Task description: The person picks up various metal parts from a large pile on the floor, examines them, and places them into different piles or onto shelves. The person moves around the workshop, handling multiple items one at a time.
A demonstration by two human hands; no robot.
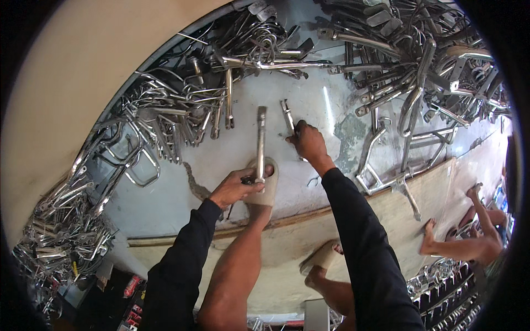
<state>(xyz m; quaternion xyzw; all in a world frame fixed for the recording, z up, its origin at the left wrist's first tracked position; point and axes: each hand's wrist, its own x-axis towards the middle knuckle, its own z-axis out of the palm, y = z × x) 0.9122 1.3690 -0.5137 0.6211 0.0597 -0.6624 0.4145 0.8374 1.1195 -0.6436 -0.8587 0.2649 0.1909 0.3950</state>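
Observation:
My left hand (237, 188) is closed around the lower end of a shiny chromed metal bar (261, 144) with a flattened, darker far end. The bar points away from me, above my beige sandal (266, 194). Something dark shows by the left fingers, too small to make out. Further right, my right hand (311, 144) grips a shorter chromed bar (287, 114) over the grey floor. Its far end is narrow and notched; the hand covers its middle.
Heaps of chromed bars and bent tubes lie at the far left (165, 113) and far right (408, 77). Smaller parts are piled at the left (66, 243). A raised wooden edge (298, 219) crosses in front of me. Another person's bare legs (458, 248) show at the right.

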